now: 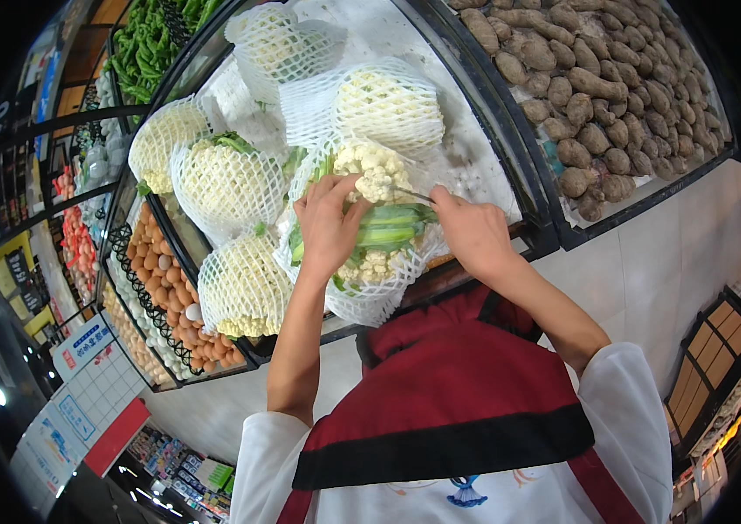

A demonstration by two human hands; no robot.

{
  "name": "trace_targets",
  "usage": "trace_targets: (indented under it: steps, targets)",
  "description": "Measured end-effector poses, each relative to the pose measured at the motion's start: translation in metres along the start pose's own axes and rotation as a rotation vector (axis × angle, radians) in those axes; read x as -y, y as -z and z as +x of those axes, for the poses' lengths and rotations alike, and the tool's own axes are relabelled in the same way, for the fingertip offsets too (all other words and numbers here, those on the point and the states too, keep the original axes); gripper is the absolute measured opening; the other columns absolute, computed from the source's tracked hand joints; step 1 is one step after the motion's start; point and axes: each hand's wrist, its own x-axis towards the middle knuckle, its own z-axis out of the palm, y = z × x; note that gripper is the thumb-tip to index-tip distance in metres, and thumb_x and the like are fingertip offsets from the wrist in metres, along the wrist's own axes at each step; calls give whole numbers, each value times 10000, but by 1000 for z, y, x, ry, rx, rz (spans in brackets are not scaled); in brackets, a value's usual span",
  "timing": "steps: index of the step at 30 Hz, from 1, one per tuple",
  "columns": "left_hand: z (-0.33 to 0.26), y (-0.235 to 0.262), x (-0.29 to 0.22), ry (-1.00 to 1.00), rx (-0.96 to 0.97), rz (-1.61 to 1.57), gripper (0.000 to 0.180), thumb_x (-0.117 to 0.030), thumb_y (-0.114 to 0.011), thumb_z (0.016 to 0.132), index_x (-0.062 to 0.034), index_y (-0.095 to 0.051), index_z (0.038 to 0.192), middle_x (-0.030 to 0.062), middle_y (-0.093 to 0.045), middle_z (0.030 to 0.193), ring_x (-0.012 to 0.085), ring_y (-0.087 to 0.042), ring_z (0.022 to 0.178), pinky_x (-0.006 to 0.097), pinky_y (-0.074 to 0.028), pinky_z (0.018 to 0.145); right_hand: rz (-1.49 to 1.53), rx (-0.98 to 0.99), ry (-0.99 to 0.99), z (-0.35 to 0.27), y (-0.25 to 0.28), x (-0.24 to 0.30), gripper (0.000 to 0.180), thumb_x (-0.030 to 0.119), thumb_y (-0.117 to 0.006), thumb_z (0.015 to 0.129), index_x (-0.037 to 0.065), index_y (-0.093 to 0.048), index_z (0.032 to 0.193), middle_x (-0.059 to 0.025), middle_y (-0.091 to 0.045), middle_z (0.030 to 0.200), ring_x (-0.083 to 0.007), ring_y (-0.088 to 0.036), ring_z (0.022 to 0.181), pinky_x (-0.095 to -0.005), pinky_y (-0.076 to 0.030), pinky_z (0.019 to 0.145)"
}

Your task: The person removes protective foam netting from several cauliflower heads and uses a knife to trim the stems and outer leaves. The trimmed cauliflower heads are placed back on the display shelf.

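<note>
White foam netting wraps the cauliflower [369, 229] at the picture's centre, its green stalk turned toward the person. The left hand [329, 225] lies on its left side, fingers [336, 190] curled over the pale florets and clamped on the head through the net. The right hand [473, 231], at three o'clock of the head, has its fingers pinched together on a thin knife [411, 194] whose tip touches the stalk. At nine o'clock three more netted cauliflowers [226, 185] sit in the chilled display case [510, 188], and toward twelve o'clock two others [388, 105] rest on crushed ice. At eight o'clock a black wire basket [139, 293] holds brown eggs [170, 297]. Below it, at seven o'clock, a white rectangular sign [82, 342] with blue print stands above a red strip. At one o'clock a separate bin holds brown tubers [589, 79]. At eleven o'clock green peppers [148, 44] fill a far shelf.
</note>
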Motion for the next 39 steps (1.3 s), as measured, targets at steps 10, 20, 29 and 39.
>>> trace_targets:
  steps: [10,20,29,39]
  targets:
    - [-4,0,-2,-83,-25,23,354,-83,-686,738,-118,-643,1088,51,-575,994,232,-511,958,376,-281,871,30,-99,75,-1,-8,9,109,107,-519,849,95,-485,951,-88,-611,751,-299,-621,608,-400,-476,496]
    - [-5,-4,-6,-94,-60,65,353,-76,-693,724,-128,-654,1071,49,-572,983,231,-517,952,373,-287,857,-129,-99,101,-1,-8,6,192,70,-538,766,103,-480,946,-50,-554,711,-235,-620,578,-347,-478,456]
    - [-6,-2,-8,-75,-45,55,353,-69,-678,725,-133,-653,1071,63,-564,993,239,-509,960,376,-286,863,-85,-122,68,-2,-11,-1,143,80,-531,802,92,-479,935,-87,-578,702,-292,-618,579,-393,-484,490]
    - [-9,7,-7,-58,30,-41,427,6,-682,658,-183,-665,1041,46,-569,1004,229,-513,992,373,-286,893,697,-67,-158,1,7,8,205,239,-545,918,34,-537,918,-165,-579,615,-340,-591,566,-438,-426,525]
